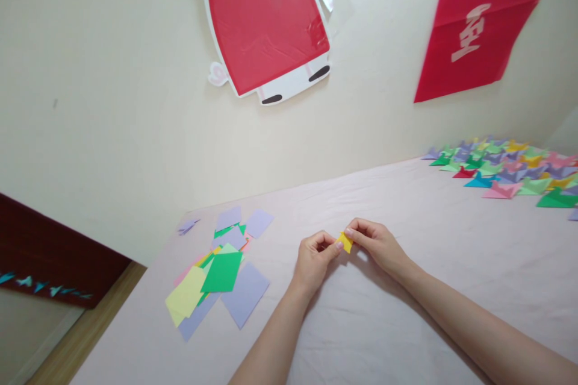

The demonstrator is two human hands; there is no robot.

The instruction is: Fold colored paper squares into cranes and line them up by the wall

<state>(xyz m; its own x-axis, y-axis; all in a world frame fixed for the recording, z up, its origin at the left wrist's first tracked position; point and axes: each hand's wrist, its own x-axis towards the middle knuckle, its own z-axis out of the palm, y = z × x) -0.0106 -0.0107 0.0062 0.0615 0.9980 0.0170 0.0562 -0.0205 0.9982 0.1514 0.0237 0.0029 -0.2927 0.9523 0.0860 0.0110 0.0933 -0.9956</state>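
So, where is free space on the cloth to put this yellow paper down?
Bare cloth runs between the loose sheets on the left and the folded figures far right, also right of the right hand holding the yellow paper. Those two piles are crowded.

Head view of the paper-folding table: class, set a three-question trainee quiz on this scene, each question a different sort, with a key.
1. Which colour is the small folded paper pinched between the left hand and the right hand? A green, B yellow, C purple.
2. True or false: the flat paper squares lie to the left of both hands.
3. Fill in the gap: the folded paper figures are gathered at the far ____ of the pink cloth.
Key: 1 B; 2 true; 3 right.
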